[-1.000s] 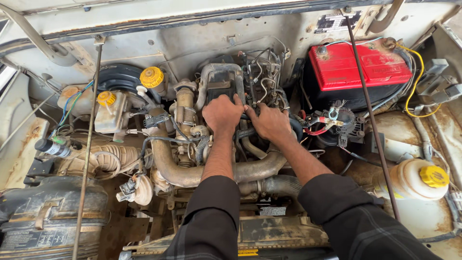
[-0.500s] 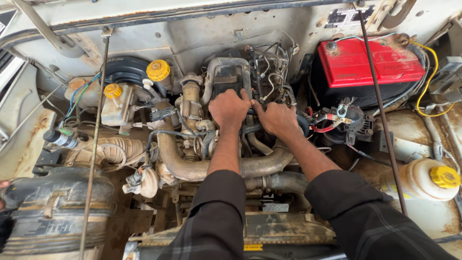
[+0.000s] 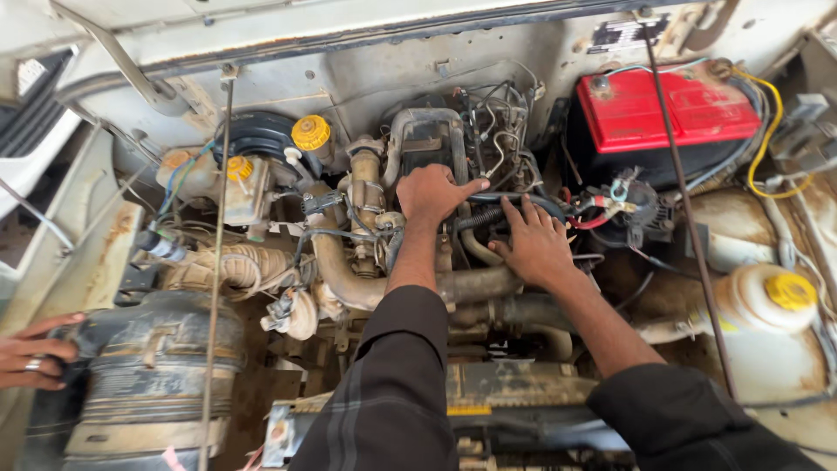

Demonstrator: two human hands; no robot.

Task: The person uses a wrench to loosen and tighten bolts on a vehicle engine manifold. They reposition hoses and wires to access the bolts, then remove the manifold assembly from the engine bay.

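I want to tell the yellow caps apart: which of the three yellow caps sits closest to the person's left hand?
The yellow cap at the top, beside the round black part. It is nearest the left hand; the others sit farther left and far right.

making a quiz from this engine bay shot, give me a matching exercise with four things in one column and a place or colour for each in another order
Things:
1. battery
2. left hand
3. right hand
4. air filter housing

Places or colours:
A. black, at the lower left, with another person's hand on it
B. red top, at the upper right
C. on the engine top, pointing right along a black hose
D. lower, spread beside the black hose

Pairs: 1-B, 2-C, 3-D, 4-A
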